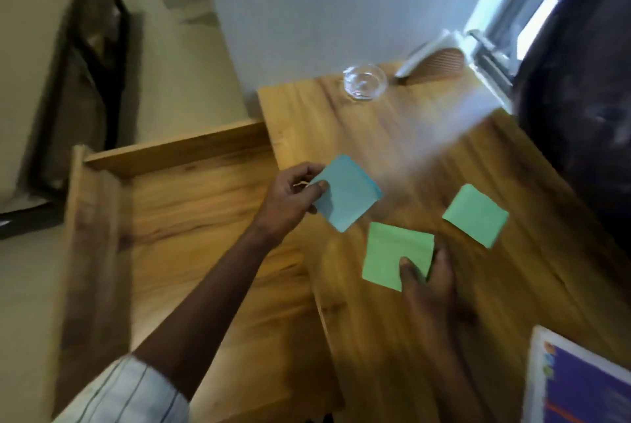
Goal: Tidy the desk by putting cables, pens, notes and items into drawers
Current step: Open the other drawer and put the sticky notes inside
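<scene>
Blue note in left hand

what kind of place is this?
Probably a home office: wooden desk with an open drawer, blue sticky-note pad, green sticky-note pad, and a screen.

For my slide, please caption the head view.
The left hand holds a blue note and the right hand a green note, beside an open drawer.

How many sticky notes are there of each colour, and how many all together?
Blue sticky note, pinched by the left hand: 1
Green sticky notes, one held by the right hand: 2
Total: 3
</scene>
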